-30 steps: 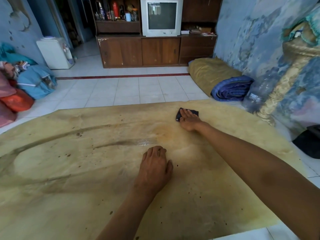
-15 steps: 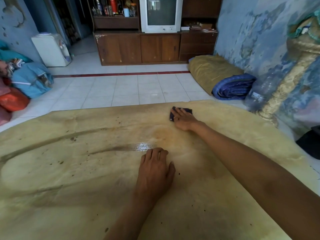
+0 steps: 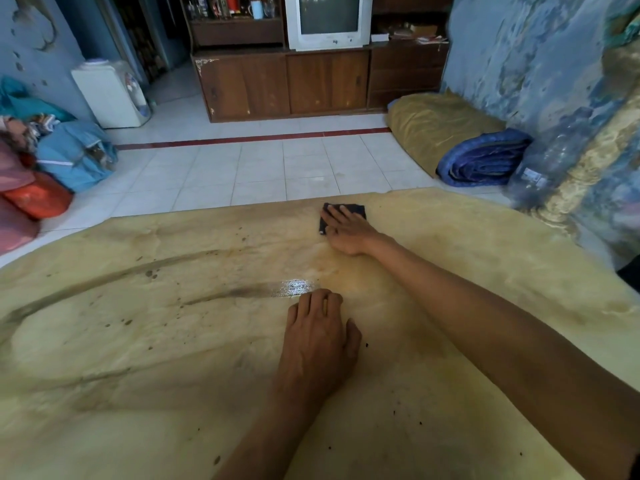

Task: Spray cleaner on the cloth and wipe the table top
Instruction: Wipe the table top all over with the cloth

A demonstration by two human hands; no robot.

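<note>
A wide yellowish table top point(image 3: 138, 358) with dark streaks, specks and a wet shiny patch fills the lower view. Near its far edge lies a small dark folded cloth point(image 3: 356, 211). My right hand point(image 3: 346, 232) presses flat on the cloth, fingers spread over it, arm stretched forward. Closer to me, my left hand point(image 3: 318, 344) rests palm down on the table with its fingers together, holding nothing, just below the wet patch. No spray bottle is in view.
Beyond the table is white tiled floor, a wooden cabinet point(image 3: 287, 84) with a television point(image 3: 327, 20), and a white water dispenser point(image 3: 110, 93). Bags point(image 3: 72, 154) are piled at the left. A yellow cushion point(image 3: 440, 123), blue bundle point(image 3: 481, 157) and large plastic bottle point(image 3: 543, 168) sit at the right.
My right hand has slid the cloth leftward along the far edge of the table. The left hand has stayed in place.
</note>
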